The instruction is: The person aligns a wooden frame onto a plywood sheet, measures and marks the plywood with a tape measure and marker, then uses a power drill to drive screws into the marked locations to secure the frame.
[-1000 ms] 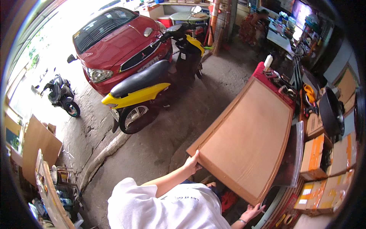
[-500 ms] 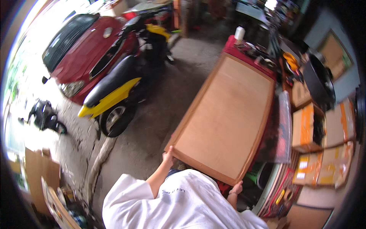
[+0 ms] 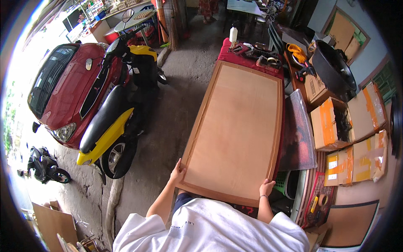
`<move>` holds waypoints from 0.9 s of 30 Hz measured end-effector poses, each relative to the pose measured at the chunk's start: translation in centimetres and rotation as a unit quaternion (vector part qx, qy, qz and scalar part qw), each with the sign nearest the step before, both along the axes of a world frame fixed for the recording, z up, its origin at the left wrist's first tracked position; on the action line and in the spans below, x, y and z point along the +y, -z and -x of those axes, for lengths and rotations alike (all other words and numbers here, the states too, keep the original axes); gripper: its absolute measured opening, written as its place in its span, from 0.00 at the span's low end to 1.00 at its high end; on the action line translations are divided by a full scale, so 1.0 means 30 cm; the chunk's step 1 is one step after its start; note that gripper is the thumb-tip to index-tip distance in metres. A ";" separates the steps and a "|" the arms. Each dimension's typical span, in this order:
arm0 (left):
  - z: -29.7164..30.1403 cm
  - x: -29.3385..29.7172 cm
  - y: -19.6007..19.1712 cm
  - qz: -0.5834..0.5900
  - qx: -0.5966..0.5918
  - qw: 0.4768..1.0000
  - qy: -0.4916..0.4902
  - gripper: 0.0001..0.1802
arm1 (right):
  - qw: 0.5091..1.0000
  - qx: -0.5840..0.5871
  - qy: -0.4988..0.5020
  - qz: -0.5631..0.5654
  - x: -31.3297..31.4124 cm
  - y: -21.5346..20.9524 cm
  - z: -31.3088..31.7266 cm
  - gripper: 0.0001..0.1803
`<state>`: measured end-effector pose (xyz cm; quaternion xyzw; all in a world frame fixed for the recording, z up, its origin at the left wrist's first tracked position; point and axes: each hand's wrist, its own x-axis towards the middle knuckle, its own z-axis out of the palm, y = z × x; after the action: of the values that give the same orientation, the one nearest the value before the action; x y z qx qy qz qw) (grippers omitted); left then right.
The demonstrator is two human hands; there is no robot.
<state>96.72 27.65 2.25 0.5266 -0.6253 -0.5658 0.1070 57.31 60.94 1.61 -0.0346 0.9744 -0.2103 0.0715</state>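
A large flat tan panel with a brown wooden frame [image 3: 237, 130] lies lengthwise in front of me, on a table covered with red cloth [image 3: 226, 53]. At its near left corner my left hand [image 3: 178, 172] is closed on the frame's edge, thumb toward the top. My right hand [image 3: 266, 188] grips the right edge close to the near right corner, a thin band around that wrist. The fingers beneath the panel are hidden. Beyond the far edge, tools [image 3: 256, 52], a tape roll and a white bottle [image 3: 233, 33] rest on the cloth.
A yellow and black scooter [image 3: 111, 122] and a red car [image 3: 69, 92] stand at left. Right of the table are a plastic-wrapped sheet [image 3: 298, 134], taped cardboard boxes [image 3: 331, 126], a black tub [image 3: 331, 63] and a green basket [image 3: 280, 185]. Boards [image 3: 54, 222] lean at lower left.
My view has turned and steadied, and the panel now points more straight ahead. Both hands have shifted slightly up its sides from the near corners, still holding it.
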 end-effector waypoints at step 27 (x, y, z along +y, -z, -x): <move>-1.026 -0.960 0.449 -0.098 -0.114 0.989 0.010 0.22 | 0.961 0.072 -0.265 -0.027 -1.398 -0.144 -0.983 0.50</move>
<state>127.50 -1.14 -11.22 0.5892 -0.5806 -0.5614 -0.0228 86.78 19.00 5.93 -0.3047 0.9382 -0.1546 0.0554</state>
